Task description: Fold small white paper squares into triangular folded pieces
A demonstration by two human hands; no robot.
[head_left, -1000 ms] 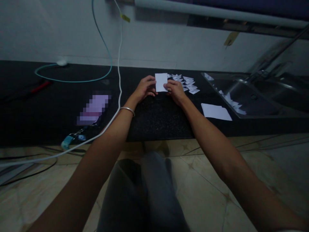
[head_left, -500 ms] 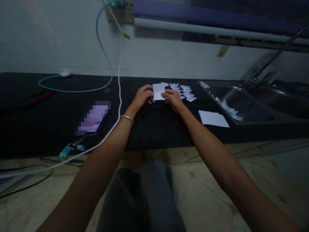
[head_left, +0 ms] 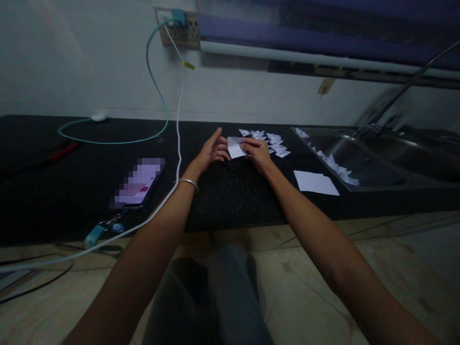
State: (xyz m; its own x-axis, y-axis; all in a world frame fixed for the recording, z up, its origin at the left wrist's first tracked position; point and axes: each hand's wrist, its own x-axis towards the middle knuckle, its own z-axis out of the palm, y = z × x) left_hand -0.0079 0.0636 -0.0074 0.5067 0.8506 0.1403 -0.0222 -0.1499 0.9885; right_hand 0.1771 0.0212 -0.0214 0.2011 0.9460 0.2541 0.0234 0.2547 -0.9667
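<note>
A small white sheet of paper (head_left: pixel 235 147) is held above the black counter by my right hand (head_left: pixel 257 152), its thumb and fingers pinched on the sheet's right side. My left hand (head_left: pixel 213 149) is beside the sheet's left edge with the thumb raised and the fingers apart; it grips nothing. Behind my right hand lie several folded white paper pieces (head_left: pixel 275 139) with pointed tips, some of them partly hidden by that hand. A stack of flat white paper (head_left: pixel 316 183) rests on the counter to the right of my right forearm.
A metal sink (head_left: pixel 381 163) is set into the counter (head_left: pixel 230 201) at the right, with more folded papers (head_left: pixel 334 164) along its left rim. At the left lie a phone (head_left: pixel 138 184) and a red-handled tool (head_left: pixel 64 151). A white cable (head_left: pixel 178 143) crosses my left forearm.
My left hand has let go of the paper and its fingers have spread. The sheet, in my right hand, has tilted slightly. The camera view has shifted a little upward.
</note>
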